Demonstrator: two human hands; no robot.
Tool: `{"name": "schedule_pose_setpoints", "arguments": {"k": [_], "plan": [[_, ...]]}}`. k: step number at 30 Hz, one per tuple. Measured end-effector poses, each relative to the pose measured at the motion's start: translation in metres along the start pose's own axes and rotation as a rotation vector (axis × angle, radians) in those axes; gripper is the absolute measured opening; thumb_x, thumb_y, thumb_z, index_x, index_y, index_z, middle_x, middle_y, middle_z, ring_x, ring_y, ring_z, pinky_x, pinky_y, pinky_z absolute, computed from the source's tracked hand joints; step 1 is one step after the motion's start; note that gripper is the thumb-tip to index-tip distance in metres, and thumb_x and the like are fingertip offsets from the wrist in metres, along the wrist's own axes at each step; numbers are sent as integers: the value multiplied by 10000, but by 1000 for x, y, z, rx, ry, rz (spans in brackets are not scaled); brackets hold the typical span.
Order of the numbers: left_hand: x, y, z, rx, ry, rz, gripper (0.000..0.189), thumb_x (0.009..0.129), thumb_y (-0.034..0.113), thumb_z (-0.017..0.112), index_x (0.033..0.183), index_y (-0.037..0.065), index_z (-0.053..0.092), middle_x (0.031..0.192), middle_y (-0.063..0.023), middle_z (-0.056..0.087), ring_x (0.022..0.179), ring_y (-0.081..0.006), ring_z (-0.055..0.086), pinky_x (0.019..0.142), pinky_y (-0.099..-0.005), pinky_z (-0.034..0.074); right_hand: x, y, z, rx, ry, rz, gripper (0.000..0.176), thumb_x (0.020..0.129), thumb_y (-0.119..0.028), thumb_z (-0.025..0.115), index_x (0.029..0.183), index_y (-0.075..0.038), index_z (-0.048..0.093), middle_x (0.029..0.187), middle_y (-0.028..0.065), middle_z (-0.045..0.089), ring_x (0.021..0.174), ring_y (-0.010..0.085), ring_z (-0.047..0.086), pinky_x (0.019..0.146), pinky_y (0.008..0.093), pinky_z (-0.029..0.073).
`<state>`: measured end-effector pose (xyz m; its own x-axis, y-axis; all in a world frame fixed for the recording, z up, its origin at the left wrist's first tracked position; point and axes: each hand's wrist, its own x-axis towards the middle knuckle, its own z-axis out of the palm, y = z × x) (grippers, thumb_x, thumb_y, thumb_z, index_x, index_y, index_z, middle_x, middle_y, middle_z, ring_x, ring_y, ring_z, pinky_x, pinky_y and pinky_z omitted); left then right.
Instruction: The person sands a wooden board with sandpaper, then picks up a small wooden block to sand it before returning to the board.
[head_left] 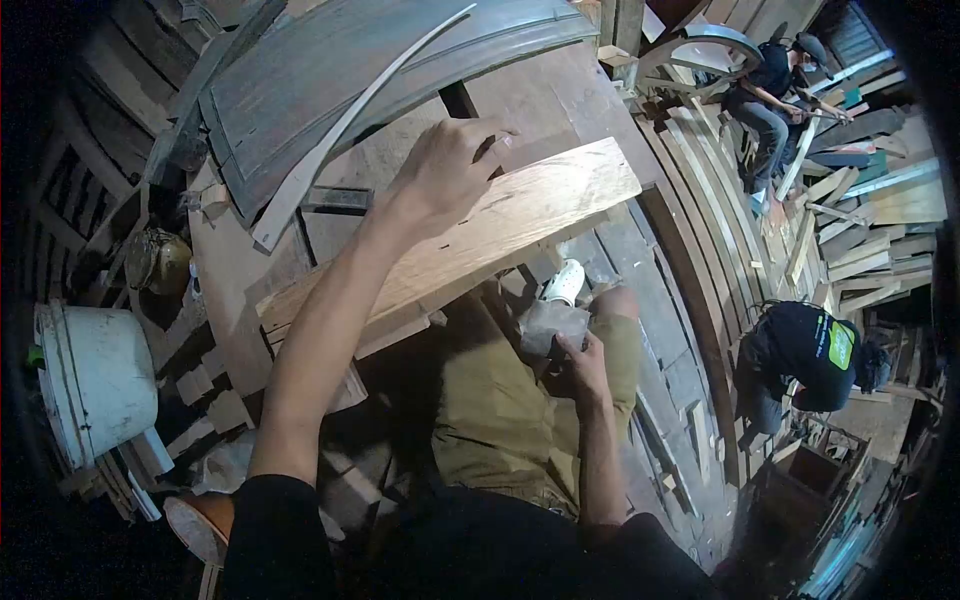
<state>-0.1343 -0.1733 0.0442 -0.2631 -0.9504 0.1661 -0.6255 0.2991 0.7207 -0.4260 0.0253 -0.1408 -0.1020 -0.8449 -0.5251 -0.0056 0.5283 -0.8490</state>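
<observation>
A pale wooden board (520, 205) with a pale, grainy top face lies slantwise in front of me. Above its far edge is my left hand (445, 170), fingers curled and drawn together; whatever may be between the fingertips is too small to make out. Down by my knee, my right hand (582, 368) grips a translucent whitish plastic bag (553, 328) by its lower edge. Just beyond the bag is a white bottle-like object (565, 283), partly covered by it. My forearm crosses over the left part of the board.
A dark panelled wooden piece (400, 60) lies behind the board, with a thin curved strip (350, 130) across it. A white bucket (100, 380) stands at left. Long curved planks (700, 210) run at right. Two people, one seated (770, 100) and one bent over (810, 355), are beyond.
</observation>
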Motion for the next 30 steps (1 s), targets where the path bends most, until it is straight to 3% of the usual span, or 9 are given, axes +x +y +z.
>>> {"name": "schedule_pose_setpoints", "arguments": {"k": [14, 17, 20, 23, 24, 27, 28, 30], "plan": [[1, -4, 3, 67, 22, 74, 293, 998, 164, 567, 1219, 22, 697, 1124, -241, 712, 994, -372, 705, 888, -424, 535, 4, 12, -7, 29, -39, 3, 252, 940, -153, 728, 1125, 6, 663, 917, 30, 693, 737, 96, 596, 617, 284, 469], [0, 6, -3, 29, -43, -63, 291, 1004, 170, 566, 1218, 21, 695, 1124, -231, 715, 1016, -374, 703, 893, -424, 534, 2, 4, -3, 32, -33, -1, 248, 939, -146, 721, 1123, 9, 659, 906, 29, 687, 721, 98, 585, 605, 284, 459], [2, -12, 8, 65, 50, 124, 294, 1013, 182, 561, 1218, 20, 696, 1099, -227, 720, 993, -366, 707, 878, -424, 533, 11, 23, -11, -7, -32, -37, 257, 934, -161, 728, 1119, 5, 662, 886, 18, 677, 682, 91, 564, 589, 272, 443], [0, 2, 2, 19, 33, 24, 289, 1010, 170, 566, 1226, 26, 694, 1084, -225, 722, 976, -362, 709, 864, -426, 533, 13, 27, -10, 13, -38, -122, 256, 932, -172, 733, 1109, -1, 664, 862, 7, 659, 676, 86, 547, 585, 270, 432], [0, 3, 1, 17, 13, -14, 289, 1008, 170, 569, 1233, 36, 693, 1064, -224, 723, 949, -354, 709, 846, -417, 533, 5, 11, -7, 12, -47, -20, 252, 932, -178, 739, 1099, -4, 665, 840, -1, 643, 676, 90, 539, 577, 274, 427], [1, -1, 2, 85, 33, 83, 291, 1008, 170, 574, 1242, 43, 690, 1030, -219, 722, 915, -338, 705, 828, -404, 530, 0, 2, -2, 52, -38, 9, 253, 932, -184, 746, 1091, -5, 663, 827, -3, 638, 668, 91, 537, 564, 279, 426], [-1, 8, -3, 2, -18, -42, 298, 1003, 165, 581, 1250, 37, 686, 1034, -224, 719, 918, -342, 705, 831, -404, 530, -1, 0, -1, 59, -28, 23, 254, 932, -184, 746, 1092, -4, 665, 828, -1, 641, 668, 93, 541, 565, 280, 429], [0, 2, 1, 13, 2, -6, 298, 996, 149, 585, 1253, 35, 684, 1071, -228, 719, 937, -353, 707, 838, -411, 534, -3, -4, 1, 71, -11, 54, 255, 933, -186, 747, 1092, -3, 668, 830, 3, 649, 669, 96, 549, 565, 284, 435]]}}
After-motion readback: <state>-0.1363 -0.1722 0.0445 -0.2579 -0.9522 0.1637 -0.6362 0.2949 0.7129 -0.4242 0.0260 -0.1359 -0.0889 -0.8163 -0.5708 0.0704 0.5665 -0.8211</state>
